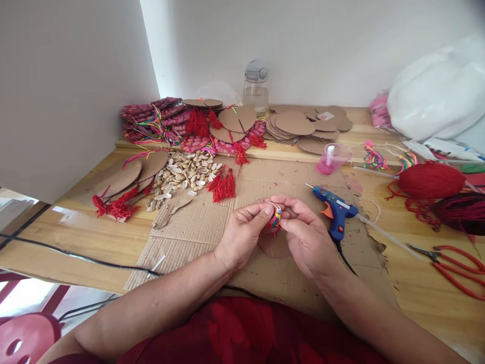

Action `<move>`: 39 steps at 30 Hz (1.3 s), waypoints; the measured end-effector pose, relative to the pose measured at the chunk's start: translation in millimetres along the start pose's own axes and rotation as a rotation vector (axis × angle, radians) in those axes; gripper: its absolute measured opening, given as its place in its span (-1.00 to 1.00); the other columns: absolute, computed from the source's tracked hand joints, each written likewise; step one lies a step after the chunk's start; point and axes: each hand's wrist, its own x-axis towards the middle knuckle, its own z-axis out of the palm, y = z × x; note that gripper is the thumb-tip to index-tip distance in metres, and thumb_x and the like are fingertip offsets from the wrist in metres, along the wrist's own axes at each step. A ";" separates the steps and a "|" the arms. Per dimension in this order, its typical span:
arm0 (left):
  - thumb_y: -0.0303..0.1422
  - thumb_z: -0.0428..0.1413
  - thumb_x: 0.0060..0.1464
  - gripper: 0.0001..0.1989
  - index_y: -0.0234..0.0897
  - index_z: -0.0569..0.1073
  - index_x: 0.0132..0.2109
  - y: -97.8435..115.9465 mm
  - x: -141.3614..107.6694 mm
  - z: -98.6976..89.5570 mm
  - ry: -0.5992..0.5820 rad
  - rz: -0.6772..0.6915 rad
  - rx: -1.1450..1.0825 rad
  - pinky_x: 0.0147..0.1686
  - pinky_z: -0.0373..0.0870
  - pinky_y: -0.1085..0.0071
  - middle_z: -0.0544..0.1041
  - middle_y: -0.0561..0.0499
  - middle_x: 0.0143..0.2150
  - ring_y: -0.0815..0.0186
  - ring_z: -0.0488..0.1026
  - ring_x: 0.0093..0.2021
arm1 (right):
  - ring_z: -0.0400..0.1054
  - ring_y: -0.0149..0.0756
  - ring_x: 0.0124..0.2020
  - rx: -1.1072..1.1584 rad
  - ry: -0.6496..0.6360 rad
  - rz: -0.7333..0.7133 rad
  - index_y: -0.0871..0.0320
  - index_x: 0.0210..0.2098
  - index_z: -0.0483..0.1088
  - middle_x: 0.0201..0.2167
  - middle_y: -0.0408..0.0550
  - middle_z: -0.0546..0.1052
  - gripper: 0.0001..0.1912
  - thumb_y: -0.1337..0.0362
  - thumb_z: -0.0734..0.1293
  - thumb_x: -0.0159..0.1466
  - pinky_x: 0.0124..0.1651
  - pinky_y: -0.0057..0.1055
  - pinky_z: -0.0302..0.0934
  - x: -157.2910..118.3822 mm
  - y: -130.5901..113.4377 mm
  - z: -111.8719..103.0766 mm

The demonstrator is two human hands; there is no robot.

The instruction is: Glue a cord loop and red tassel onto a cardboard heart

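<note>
Multicoloured thread, bound as a small tassel, held between both hands above the cardboard sheet, near the front of the table. Left hand: fingers curled, thumb pressed on the tassel's left side in a close pinch. Right hand: half curled, thumb and fingertips drawn together at the tassel's right side and pale cord; exact grip partly hidden. Glue gun lies just right of the right hand, nozzle pointing up and left. Pink-bottomed cup behind it. Peanut shells heaped beyond the left hand, red tassels beside them. Cardboard discs stacked at the back, bottle behind. Far right: red yarn, with orange-handled scissors nearer the person.
</note>
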 end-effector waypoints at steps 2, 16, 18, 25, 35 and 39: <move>-0.28 0.35 0.06 -0.77 -0.27 0.67 -0.14 1.0 -0.6 -0.3 -0.011 -0.018 -0.022 -0.16 0.45 0.47 0.66 -0.08 -0.13 0.36 0.55 -0.20 | 0.42 -0.37 -0.19 0.021 0.045 0.003 0.00 -0.15 0.61 -0.25 -0.17 0.62 -0.68 0.42 0.41 0.13 -0.15 -0.41 0.27 1.8 -1.4 -1.1; -0.28 0.35 0.05 -0.61 -0.28 0.40 -0.05 16.3 -0.9 -0.4 0.035 0.049 0.170 -0.39 0.47 0.48 0.62 0.02 -0.35 0.36 0.54 -0.38 | 0.33 -0.31 -0.30 -0.152 0.086 -0.027 0.00 -0.24 0.63 -0.31 -0.13 0.58 -0.89 0.21 0.47 0.23 -0.28 -0.36 0.16 2.1 -2.3 -10.7; -0.24 0.33 0.08 -0.58 -0.27 0.37 -0.01 18.2 -2.3 -0.1 0.012 0.042 0.198 -0.44 0.44 0.50 0.60 0.03 -0.38 0.35 0.53 -0.40 | 0.33 -0.29 -0.35 -0.147 0.053 -0.004 -0.01 -0.23 0.63 -0.36 -0.13 0.57 -0.87 0.17 0.47 0.24 -0.28 -0.31 0.17 1.9 -3.2 -11.1; -0.18 0.23 0.19 -0.55 -0.24 0.28 0.10 16.8 -3.6 -0.4 -0.078 0.042 0.240 -0.60 0.31 0.59 0.59 0.02 -0.37 0.35 0.53 -0.45 | 0.34 -0.34 -0.44 -0.064 -0.017 0.070 0.01 -0.30 0.60 -0.40 -0.17 0.55 -0.88 0.14 0.50 0.21 -0.35 -0.33 0.21 3.2 -9.3 -9.6; -0.21 0.33 0.07 -0.59 -0.29 0.44 -0.01 16.7 -2.3 -1.0 0.018 0.084 0.417 -0.65 0.40 0.61 0.58 -0.08 -0.11 0.39 0.52 -0.40 | 0.29 -0.37 -0.37 -0.041 0.136 0.036 0.04 -0.41 0.56 -0.33 -0.17 0.54 -0.83 0.17 0.58 0.07 -0.44 -0.43 0.04 7.0 -9.9 -10.0; -0.20 0.29 0.11 -0.71 -0.34 0.50 -0.15 16.3 -1.5 -0.7 0.003 0.034 0.392 -0.62 0.37 0.63 0.59 -0.03 -0.36 0.39 0.52 -0.44 | 0.27 -0.36 -0.42 -0.049 0.117 0.083 0.07 -0.41 0.57 -0.42 -0.14 0.50 -0.78 0.07 0.54 0.12 -0.44 -0.41 0.05 7.7 -11.3 -9.4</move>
